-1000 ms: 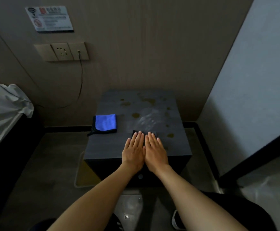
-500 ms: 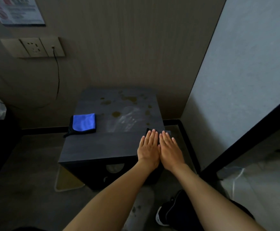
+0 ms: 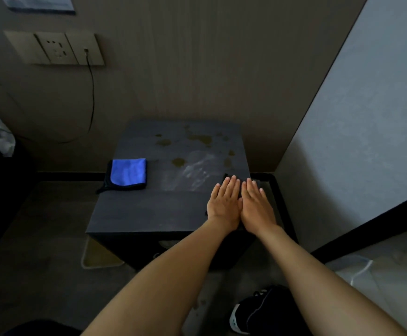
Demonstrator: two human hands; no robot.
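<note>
Pressure is being applied by both hands to a dark cloth [image 3: 225, 177] at the right edge of the worktop [image 3: 149, 214], just right of the frame's centre. The left hand [image 3: 224, 204] and the right hand [image 3: 257, 207] are laid side by side, touching along their inner edges, with fingers straight and flat on the cloth; nothing is gripped by either. Only a dark corner of the cloth is seen beyond the fingertips, the rest being hidden under the palms. Brownish stains [image 3: 201, 139] are scattered across the far part of the worktop, and a pale wiped smear [image 3: 192, 173] lies just left of the fingertips. A folded blue cloth [image 3: 128, 174] with a dark border rests near the worktop's left edge, well apart from the hands. The dark cloth is judged to be light, soft and limp, and likely to bunch or slide under uneven pressure. It would best be held down by flat palms for wiping, or pinched at the exposed far corner if it is to be lifted. A wall socket [image 3: 59, 48] with a cable [image 3: 92, 93] plugged in is seen at upper left.
</note>
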